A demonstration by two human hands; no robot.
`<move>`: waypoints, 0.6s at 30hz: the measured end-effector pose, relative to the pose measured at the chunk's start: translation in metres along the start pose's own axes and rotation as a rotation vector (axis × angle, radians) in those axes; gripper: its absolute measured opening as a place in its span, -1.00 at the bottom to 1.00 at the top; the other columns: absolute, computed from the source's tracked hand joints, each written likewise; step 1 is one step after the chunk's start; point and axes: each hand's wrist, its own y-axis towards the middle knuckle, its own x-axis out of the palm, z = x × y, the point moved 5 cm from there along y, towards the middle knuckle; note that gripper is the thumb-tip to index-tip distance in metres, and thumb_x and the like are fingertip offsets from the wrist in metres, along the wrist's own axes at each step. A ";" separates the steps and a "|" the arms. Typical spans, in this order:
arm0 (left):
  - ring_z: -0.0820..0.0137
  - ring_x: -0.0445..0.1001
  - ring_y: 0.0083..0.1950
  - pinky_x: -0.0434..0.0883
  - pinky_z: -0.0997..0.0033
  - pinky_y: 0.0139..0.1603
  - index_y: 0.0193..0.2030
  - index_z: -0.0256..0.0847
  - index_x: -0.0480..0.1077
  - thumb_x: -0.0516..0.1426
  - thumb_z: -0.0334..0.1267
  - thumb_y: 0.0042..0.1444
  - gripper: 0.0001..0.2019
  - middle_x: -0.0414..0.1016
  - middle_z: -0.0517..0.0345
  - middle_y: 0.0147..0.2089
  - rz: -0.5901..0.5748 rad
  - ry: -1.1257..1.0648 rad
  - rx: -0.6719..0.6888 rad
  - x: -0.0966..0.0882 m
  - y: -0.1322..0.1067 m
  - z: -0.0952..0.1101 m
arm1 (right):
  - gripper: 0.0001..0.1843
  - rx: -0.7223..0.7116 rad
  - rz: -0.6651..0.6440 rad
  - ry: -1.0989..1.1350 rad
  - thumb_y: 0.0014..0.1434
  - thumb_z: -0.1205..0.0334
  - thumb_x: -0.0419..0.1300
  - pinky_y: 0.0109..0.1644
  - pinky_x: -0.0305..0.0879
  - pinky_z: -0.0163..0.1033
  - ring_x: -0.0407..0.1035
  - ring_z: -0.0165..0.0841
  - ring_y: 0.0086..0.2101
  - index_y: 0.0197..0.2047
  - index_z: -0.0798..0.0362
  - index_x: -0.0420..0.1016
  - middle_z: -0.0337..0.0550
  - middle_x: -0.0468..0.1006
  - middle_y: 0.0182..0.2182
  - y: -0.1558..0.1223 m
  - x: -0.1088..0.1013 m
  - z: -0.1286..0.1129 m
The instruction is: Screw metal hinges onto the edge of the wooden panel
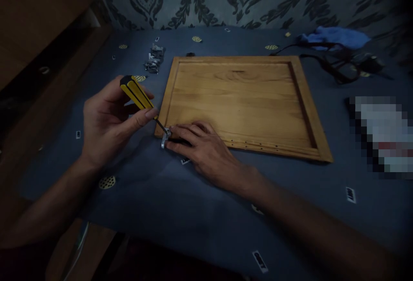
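My left hand (111,119) is closed around the yellow and black handle of a screwdriver (137,92). The screwdriver is tilted, and its tip meets a small metal hinge (165,138) at the near left corner of a framed wooden cabinet door (238,96). Palm down over the door's near edge lies my right hand (209,152), its thumb and forefinger pinching the hinge from the right. The hinge juts a little past the edge. Several small dark holes run along the near rail, right of my right hand. Whether a screw sits under the tip is too small to tell.
More metal hinges (154,59) lie beyond the door's left side. At the back right are a blue cloth (334,38) and dark-framed glasses (342,68). A blurred-out flat object (383,134) rests at the right. A brown wooden furniture piece (38,23) borders the left.
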 end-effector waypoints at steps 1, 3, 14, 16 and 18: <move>0.47 0.60 -0.25 0.67 0.59 -0.20 -0.20 -0.23 0.68 0.58 -0.38 -0.15 -0.66 0.61 0.19 -0.26 -0.006 -0.010 -0.003 0.000 0.001 0.000 | -0.60 0.001 -0.002 -0.003 0.50 0.39 0.04 0.30 0.31 0.15 0.38 -0.08 0.28 0.29 0.04 0.53 0.10 0.53 0.30 0.000 0.000 0.000; 0.48 0.61 -0.23 0.68 0.61 -0.18 -0.13 -0.20 0.70 0.57 -0.38 -0.12 -0.63 0.64 0.19 -0.22 -0.013 -0.021 0.010 0.000 0.002 0.002 | -0.60 0.011 -0.005 -0.003 0.49 0.41 0.06 0.31 0.30 0.15 0.37 -0.11 0.28 0.28 0.00 0.53 0.07 0.54 0.29 0.000 0.001 0.001; 0.47 0.65 -0.15 0.70 0.51 -0.10 -0.01 -0.17 0.66 0.48 -0.33 0.12 -0.71 0.64 0.20 -0.12 -0.047 -0.032 -0.016 0.002 -0.005 0.003 | -0.60 0.004 0.007 0.029 0.48 0.43 0.07 0.31 0.28 0.14 0.37 -0.10 0.29 0.26 0.03 0.54 0.10 0.54 0.28 -0.001 0.001 0.001; 0.45 0.66 -0.16 0.71 0.48 -0.08 0.01 -0.18 0.65 0.47 -0.34 0.12 -0.69 0.66 0.19 -0.14 -0.046 -0.016 -0.037 0.002 -0.005 0.003 | -0.60 0.007 -0.004 0.027 0.47 0.43 0.08 0.31 0.29 0.13 0.36 -0.11 0.30 0.26 0.02 0.54 0.09 0.54 0.29 0.000 0.001 0.001; 0.45 0.67 -0.16 0.71 0.47 -0.07 0.05 -0.18 0.64 0.47 -0.36 0.12 -0.66 0.68 0.20 -0.16 -0.051 -0.009 -0.042 0.002 -0.004 0.004 | -0.61 0.007 -0.011 0.024 0.48 0.43 0.08 0.31 0.29 0.14 0.36 -0.11 0.30 0.26 0.02 0.54 0.09 0.54 0.29 0.000 0.001 0.001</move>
